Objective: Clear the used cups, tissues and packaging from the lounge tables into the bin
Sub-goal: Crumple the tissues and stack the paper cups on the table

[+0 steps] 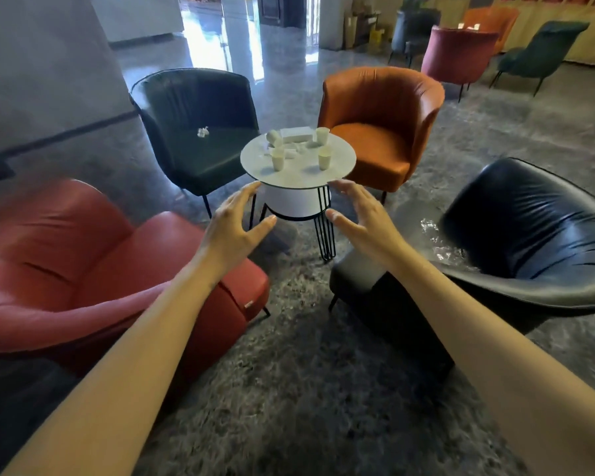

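A small round white table (337, 166) stands ahead among four armchairs. On it are three upright paper cups (278, 160), (324, 159), (322, 135), one tipped cup (274, 137), a white box (296, 134) and crumpled tissues (294, 150). Another crumpled tissue (203, 132) lies on the dark green chair's seat. My left hand (236, 221) and my right hand (359, 218) reach forward in the air short of the table, fingers spread and holding nothing.
A red armchair (66, 269) is at my left, a black one (529, 242) at my right, a dark green one (200, 132) and an orange one (382, 125) behind the table. More chairs (461, 53) stand at the far right. The floor is grey carpet.
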